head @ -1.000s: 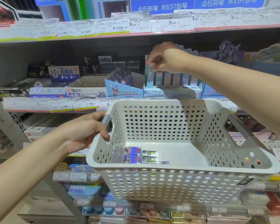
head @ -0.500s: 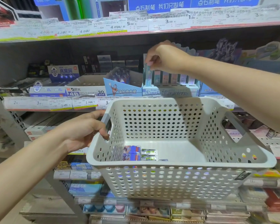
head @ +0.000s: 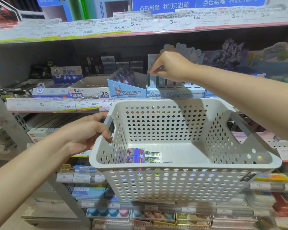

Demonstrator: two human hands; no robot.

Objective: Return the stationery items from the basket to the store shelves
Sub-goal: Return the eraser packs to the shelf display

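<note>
My left hand (head: pixel 88 133) grips the grey left handle of a white perforated basket (head: pixel 181 178), held up in front of the shelves. On the basket floor lie two blue-purple packs (head: pixel 135 155) and two small green-white erasers (head: pixel 152 157). My right hand (head: pixel 170 67) reaches over the basket to the middle shelf. Its fingertips pinch the top of a slim pale-blue pack (head: pixel 153 80) standing in the leftmost slot of a light-blue display box (head: pixel 171 94). Several similar packs stand in a row beside it.
A 4B eraser box (head: pixel 90 92) and a blue angled display carton (head: pixel 125 91) sit left of the display box. Price tags line the shelf edges (head: pixel 93 30). More stationery fills the lower shelves (head: pixel 83 170) under the basket.
My right hand has lowered the pale-blue pack down into the left end of the display box. The basket and my left hand have stayed about where they were.
</note>
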